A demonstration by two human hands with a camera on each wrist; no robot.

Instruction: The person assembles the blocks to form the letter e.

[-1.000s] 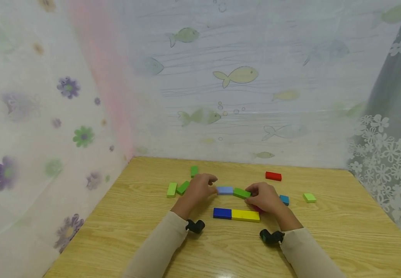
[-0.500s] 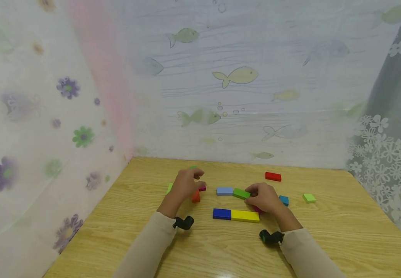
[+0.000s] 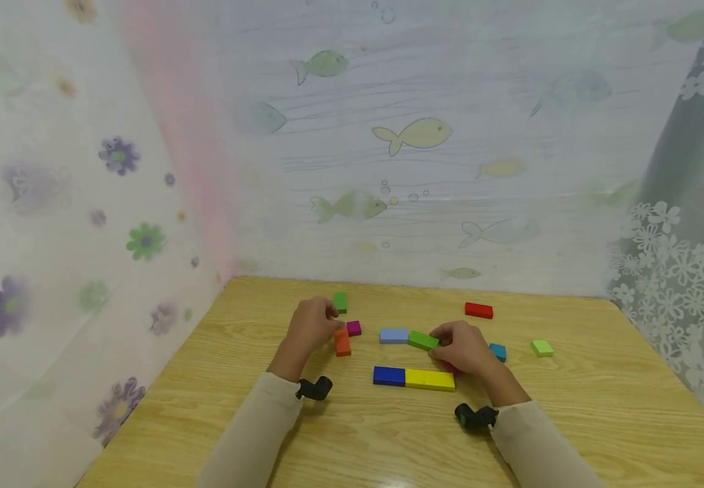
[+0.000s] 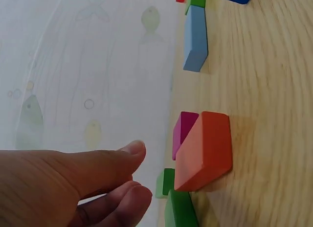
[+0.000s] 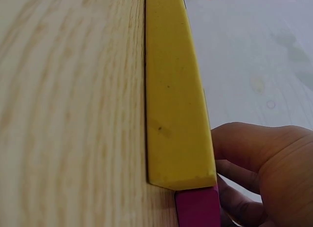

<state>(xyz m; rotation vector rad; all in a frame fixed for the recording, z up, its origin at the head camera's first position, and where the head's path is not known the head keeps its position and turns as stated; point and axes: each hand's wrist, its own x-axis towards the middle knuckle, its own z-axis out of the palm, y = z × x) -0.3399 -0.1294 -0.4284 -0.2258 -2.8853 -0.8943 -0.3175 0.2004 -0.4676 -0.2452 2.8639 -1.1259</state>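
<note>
My left hand (image 3: 310, 329) hovers beside an orange block (image 3: 342, 343) and a small magenta block (image 3: 354, 329). In the left wrist view its thumb and fingers are apart, nothing between them; a green block (image 4: 180, 210) lies just past the fingertips. My right hand (image 3: 463, 346) pinches the right end of a green block (image 3: 423, 340), whose left end meets a light blue block (image 3: 394, 336). Nearer me, a dark blue block (image 3: 389, 376) and a long yellow block (image 3: 429, 379) lie end to end. A magenta block (image 5: 198, 207), partly under my right hand, adjoins the yellow one.
Another green block (image 3: 340, 302) lies behind my left hand. On the right are a red block (image 3: 479, 310), a blue block (image 3: 498, 352) and a lime block (image 3: 542, 348). A patterned curtain (image 3: 413, 224) stands along the back edge of the wooden table (image 3: 388, 440).
My left hand has moved left, away from the light blue block, uncovering the orange and magenta blocks and covering the lime and green ones at the left. My right hand has stayed put.
</note>
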